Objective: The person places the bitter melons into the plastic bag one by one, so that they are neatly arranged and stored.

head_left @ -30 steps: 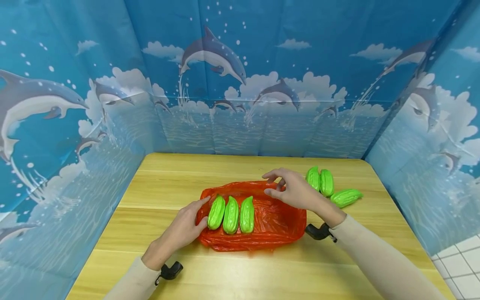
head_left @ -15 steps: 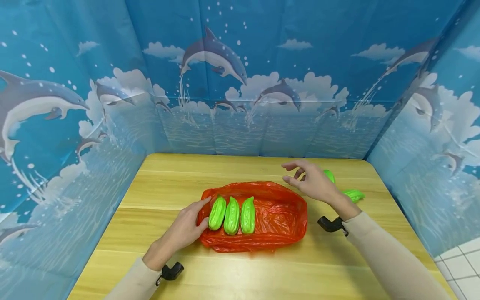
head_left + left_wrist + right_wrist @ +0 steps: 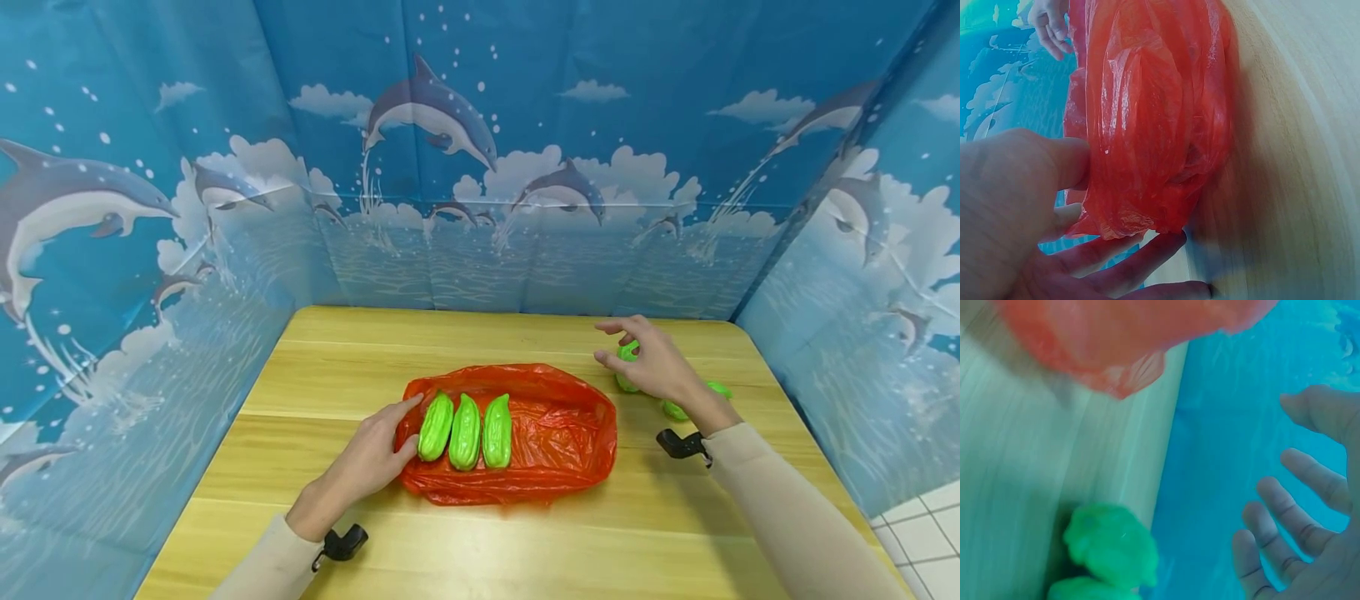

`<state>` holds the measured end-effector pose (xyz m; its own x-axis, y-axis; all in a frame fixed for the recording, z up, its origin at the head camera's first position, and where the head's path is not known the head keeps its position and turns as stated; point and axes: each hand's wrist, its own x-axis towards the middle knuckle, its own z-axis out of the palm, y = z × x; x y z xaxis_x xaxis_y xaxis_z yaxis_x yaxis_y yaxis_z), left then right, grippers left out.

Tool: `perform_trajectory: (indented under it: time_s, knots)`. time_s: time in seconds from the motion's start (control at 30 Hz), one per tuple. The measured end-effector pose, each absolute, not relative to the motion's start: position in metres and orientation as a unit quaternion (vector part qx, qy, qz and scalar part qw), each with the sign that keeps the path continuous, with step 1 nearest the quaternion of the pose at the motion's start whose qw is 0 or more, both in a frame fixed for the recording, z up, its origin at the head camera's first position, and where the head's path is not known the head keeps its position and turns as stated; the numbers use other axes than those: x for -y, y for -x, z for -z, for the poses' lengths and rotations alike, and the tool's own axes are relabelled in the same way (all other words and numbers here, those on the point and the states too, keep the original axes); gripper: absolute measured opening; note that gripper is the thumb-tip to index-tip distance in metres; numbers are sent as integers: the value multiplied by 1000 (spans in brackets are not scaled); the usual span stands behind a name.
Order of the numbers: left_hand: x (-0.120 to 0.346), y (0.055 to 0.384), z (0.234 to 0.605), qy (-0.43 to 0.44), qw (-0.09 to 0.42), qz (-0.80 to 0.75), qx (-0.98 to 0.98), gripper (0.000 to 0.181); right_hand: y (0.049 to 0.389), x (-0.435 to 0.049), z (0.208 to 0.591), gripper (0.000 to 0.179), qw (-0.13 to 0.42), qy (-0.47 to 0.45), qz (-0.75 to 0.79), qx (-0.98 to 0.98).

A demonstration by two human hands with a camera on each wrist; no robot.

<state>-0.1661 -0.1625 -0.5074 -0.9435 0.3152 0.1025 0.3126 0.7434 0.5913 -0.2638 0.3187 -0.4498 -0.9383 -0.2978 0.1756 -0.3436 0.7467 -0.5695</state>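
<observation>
My left hand (image 3: 371, 446) holds the left end of an open red plastic bag (image 3: 562, 475), thumb over its rim and the other fingers against the outside. The left wrist view shows the bag's crinkled wall (image 3: 1147, 125) beside that thumb. Inside the bag, three bright green bitter melons (image 3: 465, 433) lie side by side at the left. My right hand (image 3: 656, 362) is raised right of the bag, over another bitter melon (image 3: 627, 379), its fingers spread and apart. A further bitter melon (image 3: 675, 411) is partly hidden under the right wrist.
Everything rests on a light wooden table (image 3: 337, 350). A blue dolphin-print curtain (image 3: 480, 258) encloses its back and sides. White tiles (image 3: 926, 533) show at the lower right. Both wrists carry black mounts (image 3: 678, 443).
My right hand has moved right from above the bag to the loose bitter melons, covering part of them. The left hand and the three bitter melons in the bag have stayed put.
</observation>
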Motion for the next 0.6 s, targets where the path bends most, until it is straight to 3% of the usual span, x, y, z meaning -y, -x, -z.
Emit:
perform_trajectory:
  time_s: [0.6]
  knots:
    - [163, 166, 509, -165, 6, -316, -934, 66, 273, -349, 475, 64, 38, -149, -270, 951]
